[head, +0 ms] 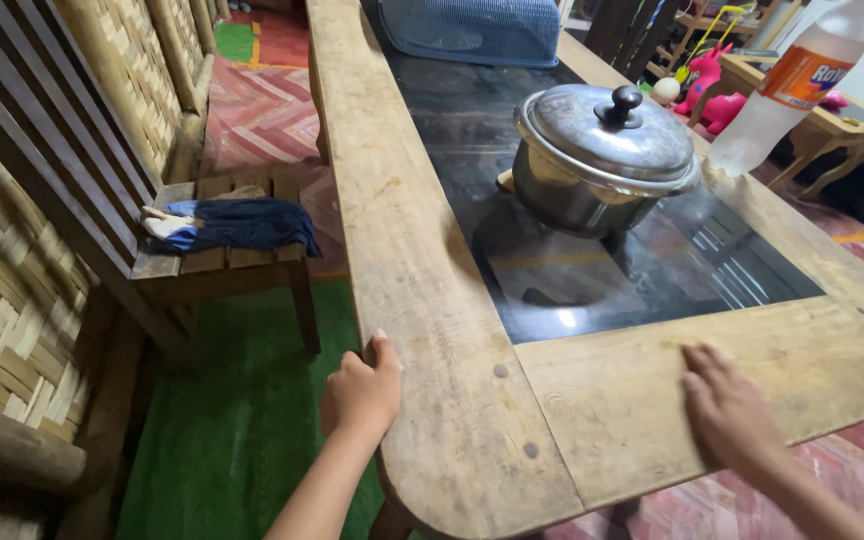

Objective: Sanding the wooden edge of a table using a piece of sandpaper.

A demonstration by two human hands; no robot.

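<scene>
A long wooden table point(422, 300) with a dark glass top point(592, 270) stretches away from me. My left hand point(362, 392) grips the table's left edge near the rounded front corner, fingers curled over the rim. Flat on the wooden front border lies my right hand point(727, 410), palm down, fingers together, holding nothing. A steel pot point(602, 160) with a lid and black knob stands on the glass, well beyond both hands.
A clear plastic bottle point(802, 80) with an orange label stands at the table's right side. A blue mesh cover point(472, 30) sits at the far end. To the left is a wooden chair point(222, 265) with dark blue cloth point(237, 222), woven walls, green mat point(242, 420).
</scene>
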